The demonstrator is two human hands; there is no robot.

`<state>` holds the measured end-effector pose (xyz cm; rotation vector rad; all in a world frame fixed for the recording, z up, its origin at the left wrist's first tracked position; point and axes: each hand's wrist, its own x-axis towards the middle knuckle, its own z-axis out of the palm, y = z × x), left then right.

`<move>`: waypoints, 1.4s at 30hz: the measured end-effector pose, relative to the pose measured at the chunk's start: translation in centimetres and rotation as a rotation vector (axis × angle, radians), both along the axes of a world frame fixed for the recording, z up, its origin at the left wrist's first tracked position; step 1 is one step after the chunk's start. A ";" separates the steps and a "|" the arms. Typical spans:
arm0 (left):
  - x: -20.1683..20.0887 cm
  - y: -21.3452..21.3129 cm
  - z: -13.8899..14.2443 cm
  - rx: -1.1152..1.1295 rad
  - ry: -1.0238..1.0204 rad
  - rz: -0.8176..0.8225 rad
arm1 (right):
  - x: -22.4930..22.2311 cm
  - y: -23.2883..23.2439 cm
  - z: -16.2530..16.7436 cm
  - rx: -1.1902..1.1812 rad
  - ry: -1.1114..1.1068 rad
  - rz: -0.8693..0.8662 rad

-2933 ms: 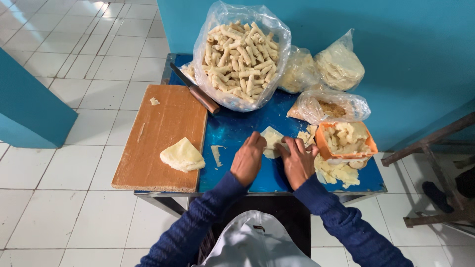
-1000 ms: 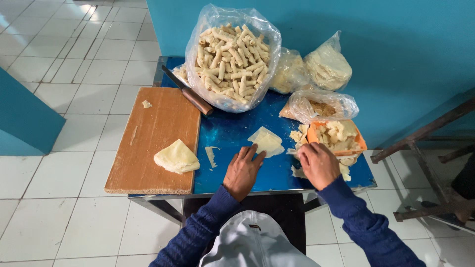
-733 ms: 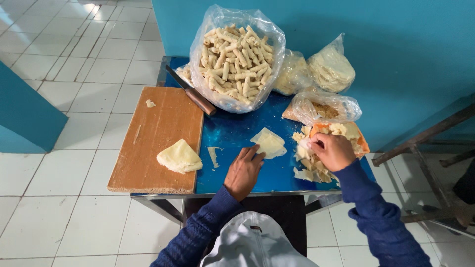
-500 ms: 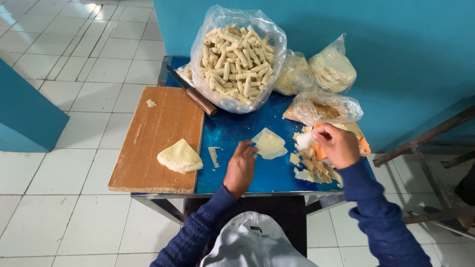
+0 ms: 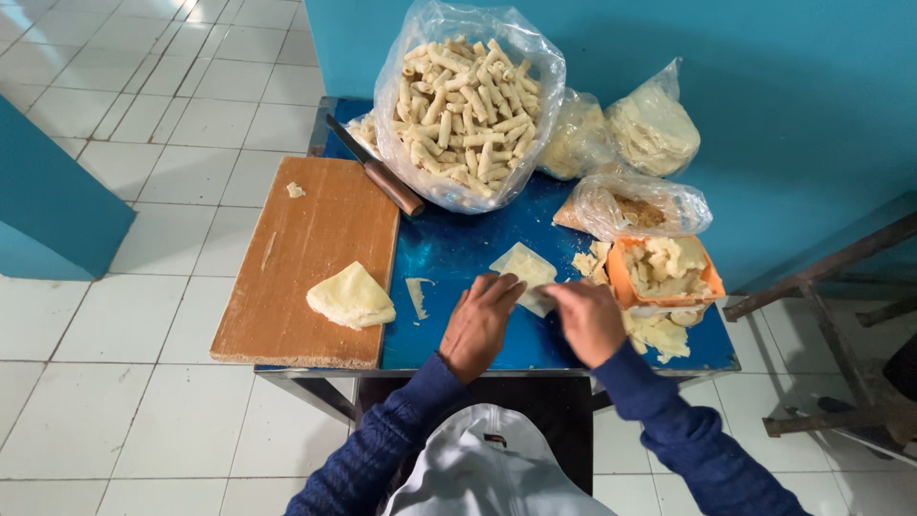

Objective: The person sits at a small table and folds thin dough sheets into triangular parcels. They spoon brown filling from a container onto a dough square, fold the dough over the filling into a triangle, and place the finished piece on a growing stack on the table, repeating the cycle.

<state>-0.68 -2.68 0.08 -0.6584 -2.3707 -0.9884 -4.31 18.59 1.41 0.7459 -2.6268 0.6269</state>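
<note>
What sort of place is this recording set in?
Probably a small, informal food-preparation spot: a blue table on white floor tiles holds a wooden cutting board, a knife and a big bag of rolled pastries.

Cutting board left on table, knife behind it, bag of rolls behind wrapper sheet

Both hands lie palm down at the near edge of the blue table; left hand flat, right hand just beside it.
</note>
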 end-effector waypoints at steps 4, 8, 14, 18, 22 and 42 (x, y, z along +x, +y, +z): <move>-0.2 0.5 -0.4 -0.170 -0.032 -0.022 | -1.5 2.0 0.8 0.070 0.059 -0.080; -0.2 1.2 -0.8 -0.233 -0.023 -0.020 | -2.0 1.9 -0.1 0.218 0.227 0.027; -0.6 2.8 -1.8 -0.335 0.002 -0.032 | -2.3 1.6 -1.3 0.316 0.184 -0.112; -0.4 3.1 -2.2 -0.344 -0.029 -0.011 | -2.7 1.5 -0.9 0.291 0.269 -0.120; -0.5 3.2 -2.1 -0.377 0.003 0.007 | -2.7 2.0 -0.4 0.186 0.116 0.000; -0.3 3.7 -2.5 -0.366 -0.036 0.012 | 2.8 7.1 5.0 0.248 0.257 -0.019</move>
